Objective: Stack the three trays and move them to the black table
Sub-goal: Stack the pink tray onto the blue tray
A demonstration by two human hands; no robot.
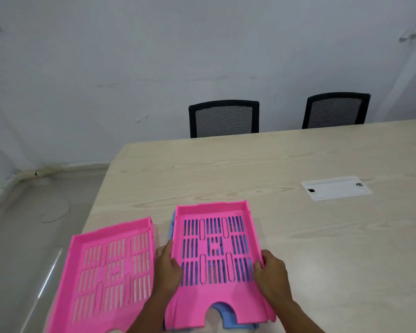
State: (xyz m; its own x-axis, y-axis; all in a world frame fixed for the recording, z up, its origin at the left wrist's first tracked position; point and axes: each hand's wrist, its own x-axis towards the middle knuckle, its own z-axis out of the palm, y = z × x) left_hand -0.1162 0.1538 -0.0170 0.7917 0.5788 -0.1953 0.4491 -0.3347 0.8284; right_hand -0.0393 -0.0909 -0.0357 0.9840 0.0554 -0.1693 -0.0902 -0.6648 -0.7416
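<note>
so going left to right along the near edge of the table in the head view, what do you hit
loose pink tray → left hand → pink tray being held over the blue tray → right hand → bare wooden table

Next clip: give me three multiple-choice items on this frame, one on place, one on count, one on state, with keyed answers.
1. Where is the blue tray?
A. under the right-hand pink tray
B. on a chair
C. on the floor

2. How many pink trays show?
A. one
B. two
C. three

3. What is the left pink tray doing?
A. being held by both hands
B. lying unheld on the table
C. standing on edge

Answers:
1 A, blue shows through its slots.
2 B, they lie side by side.
3 B, the left hand and right hand grip the other tray.
</note>
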